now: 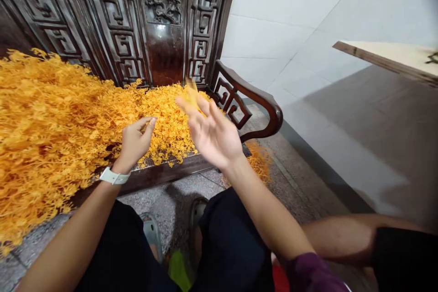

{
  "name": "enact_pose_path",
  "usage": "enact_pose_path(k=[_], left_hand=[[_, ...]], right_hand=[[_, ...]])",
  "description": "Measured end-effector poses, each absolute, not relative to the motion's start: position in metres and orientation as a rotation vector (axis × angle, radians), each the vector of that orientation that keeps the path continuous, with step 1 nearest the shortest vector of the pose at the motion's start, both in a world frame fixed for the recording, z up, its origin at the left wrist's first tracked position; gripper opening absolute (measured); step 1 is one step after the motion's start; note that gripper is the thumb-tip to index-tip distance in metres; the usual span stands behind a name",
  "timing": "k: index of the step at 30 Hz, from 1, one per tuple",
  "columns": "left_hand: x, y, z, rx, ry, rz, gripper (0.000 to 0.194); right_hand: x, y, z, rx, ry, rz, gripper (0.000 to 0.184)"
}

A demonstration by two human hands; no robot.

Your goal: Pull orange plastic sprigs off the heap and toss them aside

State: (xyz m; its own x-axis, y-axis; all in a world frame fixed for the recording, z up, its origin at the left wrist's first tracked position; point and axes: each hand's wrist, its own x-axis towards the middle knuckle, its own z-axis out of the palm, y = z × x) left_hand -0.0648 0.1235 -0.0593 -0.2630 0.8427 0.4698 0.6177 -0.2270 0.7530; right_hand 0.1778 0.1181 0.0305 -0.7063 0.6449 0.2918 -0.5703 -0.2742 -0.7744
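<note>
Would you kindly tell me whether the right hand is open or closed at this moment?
Open: the right hand has its fingers spread apart, slightly blurred, beside a blurred orange sprig.

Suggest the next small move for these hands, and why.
Probably lower the left hand into the orange-yellow sprigs on the carved wooden bench: it hangs open close above them, while the right hand is blurred, with what seems a sprig at its fingertips.
</note>
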Motion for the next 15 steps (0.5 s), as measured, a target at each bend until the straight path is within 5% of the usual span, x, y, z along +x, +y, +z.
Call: enact_pose_path(k=[5, 15], left_hand=[[-0.038, 0.119, -0.063, 1.742, 1.698, 1.408, 0.042], [-0.017, 0.109, -0.033, 0.927, 0.978, 1.526, 0.068]], right_hand=[[0.165, 0.154, 0.007, -0.796, -0.531, 1.986, 0.009], [0.17, 0.153, -0.002, -0.858, -1.529, 1.3, 0.025]])
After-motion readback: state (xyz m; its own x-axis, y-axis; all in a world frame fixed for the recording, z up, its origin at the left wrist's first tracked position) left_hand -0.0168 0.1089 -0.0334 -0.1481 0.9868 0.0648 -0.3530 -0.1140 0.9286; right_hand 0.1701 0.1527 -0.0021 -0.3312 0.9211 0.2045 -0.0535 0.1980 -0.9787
